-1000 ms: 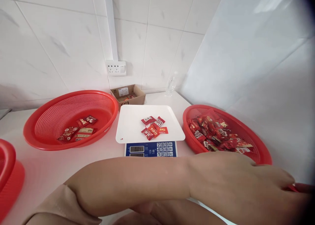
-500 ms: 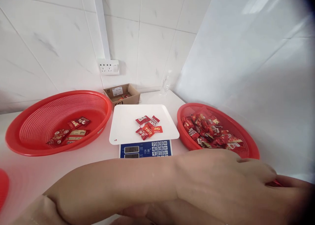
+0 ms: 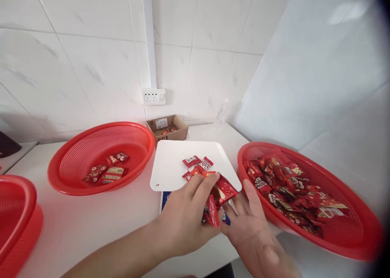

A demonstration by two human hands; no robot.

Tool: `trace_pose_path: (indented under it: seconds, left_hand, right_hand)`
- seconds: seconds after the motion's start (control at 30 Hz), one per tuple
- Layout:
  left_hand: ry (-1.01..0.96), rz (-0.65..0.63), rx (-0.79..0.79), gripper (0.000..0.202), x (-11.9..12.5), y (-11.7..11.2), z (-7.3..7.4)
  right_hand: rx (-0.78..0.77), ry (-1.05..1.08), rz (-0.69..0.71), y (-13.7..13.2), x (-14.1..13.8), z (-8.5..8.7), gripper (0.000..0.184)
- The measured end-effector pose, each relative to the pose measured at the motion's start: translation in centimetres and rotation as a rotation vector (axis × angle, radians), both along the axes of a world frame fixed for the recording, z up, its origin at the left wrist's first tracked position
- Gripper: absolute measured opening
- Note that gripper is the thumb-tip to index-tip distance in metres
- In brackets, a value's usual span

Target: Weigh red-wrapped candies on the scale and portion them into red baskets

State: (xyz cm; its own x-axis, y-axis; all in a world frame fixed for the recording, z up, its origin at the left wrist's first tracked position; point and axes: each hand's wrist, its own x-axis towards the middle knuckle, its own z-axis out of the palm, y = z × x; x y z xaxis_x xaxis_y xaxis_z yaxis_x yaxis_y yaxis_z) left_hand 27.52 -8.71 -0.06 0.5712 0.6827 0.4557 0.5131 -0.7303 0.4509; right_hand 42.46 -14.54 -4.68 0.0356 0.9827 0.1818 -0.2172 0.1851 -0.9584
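Observation:
My left hand [image 3: 185,217] curls around several red snack packets [image 3: 227,188], in front of a white scale pan [image 3: 170,164]. One dark-and-red packet [image 3: 211,213] pokes out below its fingers. Beside it, my right hand [image 3: 254,233] lies palm up with fingers apart, its fingertips close to the held packets. Whether they touch is unclear. On the pan sit several small red wrapped snacks [image 3: 204,163], partly covered by the left fingers. The scale's blue panel [image 3: 165,197] is mostly hidden behind my hands.
A red basket [image 3: 359,229] heaped with packets stands right. Another red basket [image 3: 76,160], holding several packets, is at the left, and a further red basket [image 3: 27,188] sits at the left edge. Behind the scale are a cardboard box [image 3: 178,132] and a clear bottle [image 3: 222,117].
My left hand has come back from the far right to the front of the scale, with packets in it. My right hand now shows with its palm up. The view has shifted left.

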Motion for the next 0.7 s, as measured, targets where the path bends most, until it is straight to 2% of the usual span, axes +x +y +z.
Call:
trace_pose_path:
  seconds: [0.07, 0.13, 0.27, 0.37, 0.43, 0.47, 0.53, 0.6, 0.7]
  left_hand:
    - [0.194, 0.057, -0.110, 0.072, 0.4, -0.4, -1.1]
    - [0.312, 0.049, -0.185, 0.079, 1.0, -0.8, -2.0]
    - [0.205, 0.024, -0.266, 0.107, 1.4, -1.4, -2.7]
    - [0.116, -0.059, -0.220, 0.117, 0.7, -1.6, -1.9]
    - [0.144, -0.107, -0.139, 0.107, -0.6, -1.1, -0.7]
    - [0.197, -0.111, -0.089, 0.095, -1.6, -0.6, -0.1]
    - [0.366, -0.090, 0.041, 0.057, -4.3, 1.1, 0.6]
    - [0.555, 0.062, 0.092, 0.040, -7.8, 3.4, 0.6]
    - [0.763, 0.334, -0.015, 0.038, -13.2, 7.0, -0.7]
  right_hand:
    - [-0.039, -0.007, -0.012, 0.5, -1.0, -0.3, 0.088]
    - [-0.076, -0.035, -0.074, 0.3, -2.0, -0.9, 0.077]
    - [-0.120, 0.014, -0.172, 0.6, -2.7, -1.8, 0.055]
    - [-0.136, 0.076, -0.198, 1.5, -2.1, -1.0, 0.046]
    - [-0.077, 0.098, -0.284, 2.1, -1.2, -0.1, 0.042]
    - [-0.038, 0.094, -0.346, 2.2, -0.5, 0.2, 0.041]
    - [0.025, 0.051, -0.476, 2.4, 1.3, 0.7, 0.043]
    - [0.048, -0.036, -0.606, 2.4, 3.7, 0.6, 0.046]
    - [0.020, -0.150, -0.766, 2.3, 7.3, 0.1, 0.055]
